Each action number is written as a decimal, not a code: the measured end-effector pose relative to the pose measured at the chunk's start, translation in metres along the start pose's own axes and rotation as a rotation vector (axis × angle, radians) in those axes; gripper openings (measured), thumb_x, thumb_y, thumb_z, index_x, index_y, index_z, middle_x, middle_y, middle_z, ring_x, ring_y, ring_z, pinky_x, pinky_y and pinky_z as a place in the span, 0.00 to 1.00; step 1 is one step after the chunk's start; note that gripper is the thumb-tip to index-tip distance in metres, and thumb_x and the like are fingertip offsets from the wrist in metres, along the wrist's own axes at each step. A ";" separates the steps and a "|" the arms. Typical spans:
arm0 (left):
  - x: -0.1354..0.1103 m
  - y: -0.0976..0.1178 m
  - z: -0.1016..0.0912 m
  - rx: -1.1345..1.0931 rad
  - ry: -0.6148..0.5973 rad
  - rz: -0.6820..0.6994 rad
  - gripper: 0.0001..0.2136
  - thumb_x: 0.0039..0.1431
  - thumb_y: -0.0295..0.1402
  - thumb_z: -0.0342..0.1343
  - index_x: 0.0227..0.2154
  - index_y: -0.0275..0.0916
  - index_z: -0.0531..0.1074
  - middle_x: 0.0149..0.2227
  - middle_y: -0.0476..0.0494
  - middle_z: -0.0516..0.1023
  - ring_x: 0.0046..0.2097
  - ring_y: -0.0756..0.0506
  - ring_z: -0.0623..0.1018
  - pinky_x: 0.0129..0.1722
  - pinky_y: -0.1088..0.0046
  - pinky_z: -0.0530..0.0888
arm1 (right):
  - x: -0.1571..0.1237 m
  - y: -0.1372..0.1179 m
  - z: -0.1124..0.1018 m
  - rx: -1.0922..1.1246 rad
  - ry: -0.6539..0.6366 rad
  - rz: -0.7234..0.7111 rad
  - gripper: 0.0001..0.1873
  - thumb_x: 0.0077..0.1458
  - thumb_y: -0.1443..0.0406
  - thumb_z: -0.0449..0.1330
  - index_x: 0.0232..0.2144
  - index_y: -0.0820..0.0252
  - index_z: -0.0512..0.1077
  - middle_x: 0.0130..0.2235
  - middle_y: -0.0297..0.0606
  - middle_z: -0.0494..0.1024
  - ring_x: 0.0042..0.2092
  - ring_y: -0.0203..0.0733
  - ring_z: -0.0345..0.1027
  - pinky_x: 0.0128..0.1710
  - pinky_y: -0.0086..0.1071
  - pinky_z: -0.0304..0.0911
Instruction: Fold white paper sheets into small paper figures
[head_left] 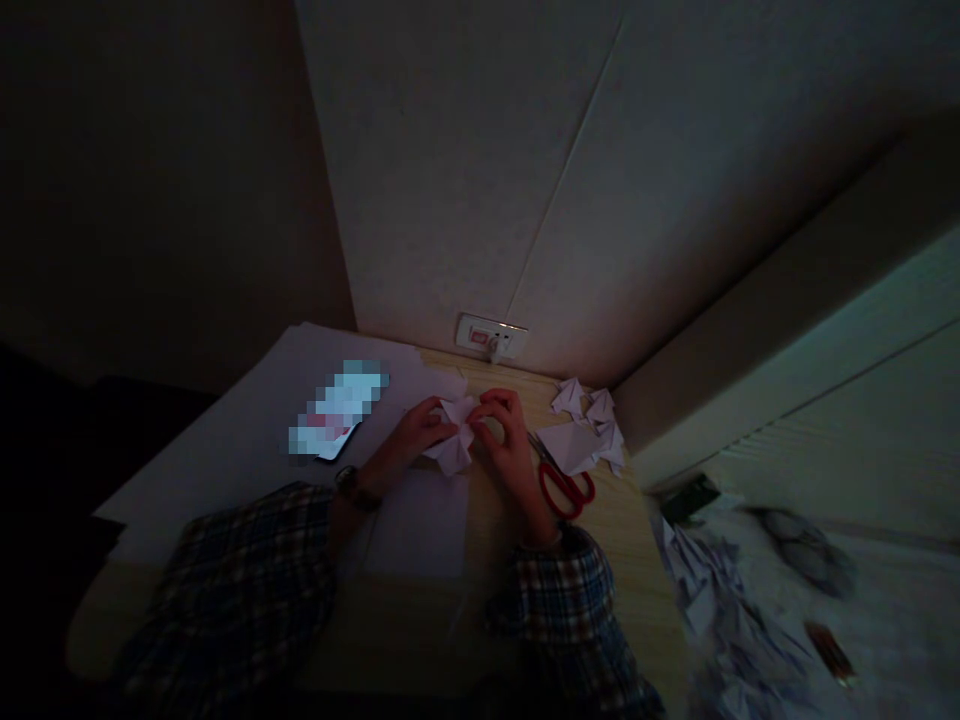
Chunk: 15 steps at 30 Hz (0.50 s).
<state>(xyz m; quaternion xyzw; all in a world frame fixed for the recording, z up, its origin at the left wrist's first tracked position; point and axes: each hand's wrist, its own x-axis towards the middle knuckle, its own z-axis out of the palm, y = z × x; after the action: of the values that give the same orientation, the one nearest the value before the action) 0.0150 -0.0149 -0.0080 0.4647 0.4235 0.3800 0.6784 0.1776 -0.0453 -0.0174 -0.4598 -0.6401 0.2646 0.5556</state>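
Note:
A small folded piece of white paper (454, 452) is held up between my two hands over the table. My left hand (420, 430) pinches its left side between thumb and fingers. On the opposite side, the thumb and fingers of my right hand (504, 430) close on the paper's right edge. Just right of my right hand lie red-handled scissors (568, 492), their blades partly under a flat white paper piece (568, 446). Beyond them sit several folded paper shapes (600, 408). The light is dim, so the fine folds are hard to make out.
Large white sheets (247, 420) cover the table's left side, with a lit phone (341, 408) on top. A wall socket (491, 337) with a plug is behind the table (630, 600). Paper scraps (720, 590) and a brown object (830, 652) lie at lower right.

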 end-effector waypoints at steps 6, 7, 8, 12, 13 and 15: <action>-0.003 0.004 0.003 -0.100 0.012 -0.032 0.21 0.38 0.39 0.72 0.35 0.37 0.74 0.25 0.54 0.75 0.28 0.49 0.74 0.27 0.76 0.67 | -0.001 0.003 0.001 0.091 -0.009 0.071 0.05 0.57 0.68 0.59 0.31 0.54 0.74 0.47 0.38 0.68 0.53 0.45 0.64 0.60 0.43 0.59; -0.003 0.004 0.003 -0.103 0.003 -0.038 0.21 0.37 0.39 0.73 0.34 0.36 0.73 0.24 0.54 0.75 0.27 0.50 0.73 0.26 0.77 0.66 | -0.001 0.004 0.001 0.097 -0.006 0.074 0.05 0.57 0.68 0.59 0.31 0.54 0.74 0.47 0.38 0.69 0.53 0.46 0.64 0.60 0.43 0.59; -0.003 0.004 0.003 -0.104 0.001 -0.041 0.22 0.36 0.39 0.74 0.33 0.36 0.73 0.23 0.55 0.74 0.25 0.51 0.72 0.24 0.78 0.64 | 0.000 0.004 0.001 0.098 -0.008 0.074 0.05 0.57 0.68 0.59 0.31 0.54 0.74 0.47 0.38 0.69 0.53 0.46 0.64 0.60 0.43 0.59; 0.001 0.001 0.001 -0.060 -0.008 -0.047 0.24 0.32 0.42 0.75 0.30 0.36 0.71 0.18 0.58 0.69 0.20 0.54 0.64 0.20 0.79 0.57 | 0.001 0.008 0.002 0.095 -0.030 0.061 0.04 0.58 0.65 0.59 0.31 0.54 0.74 0.46 0.37 0.70 0.53 0.45 0.64 0.59 0.41 0.60; 0.001 0.000 0.001 -0.040 -0.020 -0.050 0.24 0.32 0.42 0.75 0.29 0.36 0.71 0.17 0.58 0.68 0.19 0.55 0.64 0.20 0.79 0.56 | 0.001 0.010 0.002 0.099 -0.032 0.056 0.04 0.58 0.65 0.60 0.31 0.54 0.73 0.46 0.36 0.70 0.52 0.44 0.65 0.57 0.40 0.61; 0.002 -0.001 0.000 0.000 -0.033 -0.045 0.24 0.32 0.43 0.74 0.28 0.36 0.71 0.17 0.58 0.68 0.19 0.54 0.64 0.19 0.79 0.56 | 0.001 0.012 0.003 0.106 -0.021 0.052 0.02 0.58 0.63 0.61 0.34 0.53 0.73 0.46 0.36 0.70 0.51 0.43 0.66 0.54 0.39 0.63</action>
<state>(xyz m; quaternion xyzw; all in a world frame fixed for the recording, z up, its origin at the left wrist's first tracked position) 0.0162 -0.0138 -0.0095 0.4612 0.4228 0.3568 0.6937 0.1785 -0.0391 -0.0280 -0.4435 -0.6189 0.3170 0.5655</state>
